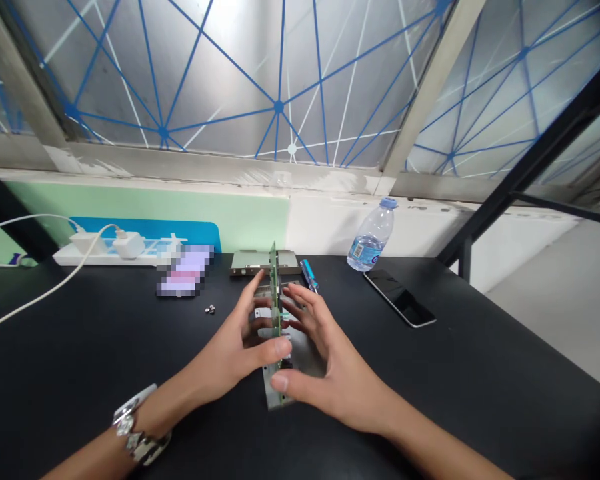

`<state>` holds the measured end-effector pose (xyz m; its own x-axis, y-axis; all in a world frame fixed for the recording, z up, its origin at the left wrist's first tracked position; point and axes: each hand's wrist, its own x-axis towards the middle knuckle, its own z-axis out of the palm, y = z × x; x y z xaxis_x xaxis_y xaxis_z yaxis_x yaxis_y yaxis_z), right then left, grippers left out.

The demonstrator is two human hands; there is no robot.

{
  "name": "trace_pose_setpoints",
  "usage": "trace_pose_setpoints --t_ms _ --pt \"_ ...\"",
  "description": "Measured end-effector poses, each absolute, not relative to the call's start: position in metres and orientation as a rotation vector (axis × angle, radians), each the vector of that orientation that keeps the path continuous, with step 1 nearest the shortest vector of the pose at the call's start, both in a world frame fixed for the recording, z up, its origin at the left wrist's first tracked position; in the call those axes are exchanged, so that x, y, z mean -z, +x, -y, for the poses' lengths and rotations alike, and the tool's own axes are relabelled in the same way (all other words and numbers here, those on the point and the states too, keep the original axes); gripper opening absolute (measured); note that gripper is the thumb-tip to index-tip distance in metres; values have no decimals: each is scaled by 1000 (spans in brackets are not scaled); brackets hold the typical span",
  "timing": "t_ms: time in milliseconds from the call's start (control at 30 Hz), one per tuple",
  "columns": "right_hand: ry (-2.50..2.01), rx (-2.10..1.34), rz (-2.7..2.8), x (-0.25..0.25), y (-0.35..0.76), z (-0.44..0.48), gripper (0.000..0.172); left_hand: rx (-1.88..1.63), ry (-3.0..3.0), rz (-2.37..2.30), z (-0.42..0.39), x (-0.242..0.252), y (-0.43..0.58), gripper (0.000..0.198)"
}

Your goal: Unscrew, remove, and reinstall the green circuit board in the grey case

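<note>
Now my left hand (240,337) and right hand (341,373) sit half-curled around an upright circuit board (274,275); whether either grip holds it, I can't tell.

Screws (210,309) lie left of the circuit board (274,283), a bottle (371,239) and phone (401,298) to its right.

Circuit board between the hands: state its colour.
The circuit board is green, in the head view.
</note>
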<state>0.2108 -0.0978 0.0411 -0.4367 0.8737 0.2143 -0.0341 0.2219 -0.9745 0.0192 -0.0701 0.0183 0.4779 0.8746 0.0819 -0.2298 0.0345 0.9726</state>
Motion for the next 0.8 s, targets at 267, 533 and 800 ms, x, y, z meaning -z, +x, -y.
trace_pose_setpoints --t_ms 267,533,800 --pt "-820 -1410 1593 -48 229 85 61 -970 1178 -817 60 -33 3 75" --pt "-844 -1601 1575 -47 238 71 47 -982 1210 -848 39 -27 -17 38" --pt "-893 -1586 1516 -28 231 71 61 -1006 1051 -723 48 -34 -10 31"
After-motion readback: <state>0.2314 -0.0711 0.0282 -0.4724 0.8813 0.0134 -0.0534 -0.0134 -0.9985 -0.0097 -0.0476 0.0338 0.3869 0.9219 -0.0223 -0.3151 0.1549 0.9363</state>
